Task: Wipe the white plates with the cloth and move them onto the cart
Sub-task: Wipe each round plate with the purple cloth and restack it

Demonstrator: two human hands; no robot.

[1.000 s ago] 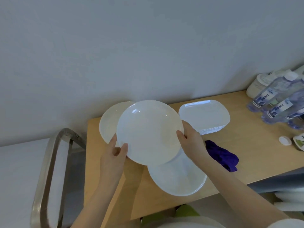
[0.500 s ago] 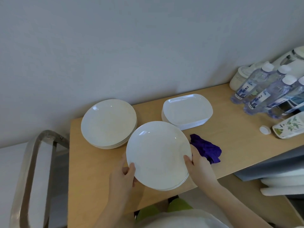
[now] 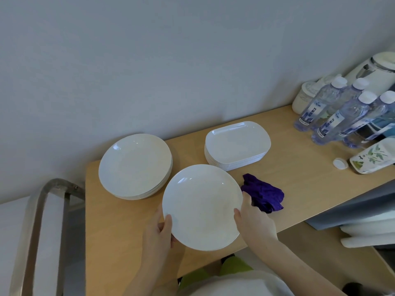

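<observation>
A round white plate (image 3: 202, 207) lies near the front edge of the wooden table (image 3: 299, 180), on what looks like a low stack. My left hand (image 3: 159, 233) grips its left rim with the thumb on top. My right hand (image 3: 253, 221) holds its right rim. A purple cloth (image 3: 264, 194) lies crumpled just right of the plate, beside my right hand. A stack of round white plates (image 3: 135, 166) stands at the back left. A stack of rectangular white plates (image 3: 237, 145) stands at the back middle. The cart's metal handle (image 3: 40, 210) shows at the far left.
Several water bottles (image 3: 333, 116) stand at the table's right end, with a white kettle (image 3: 376, 71) and a white jar (image 3: 305, 99) behind them. A loose white cap (image 3: 340, 163) and a leaf-printed packet (image 3: 372, 157) lie near them. A grey wall runs behind the table.
Both hands have lowered the round plate from mid-air down onto the front of the table and still hold its rim. The view has shifted to the right.
</observation>
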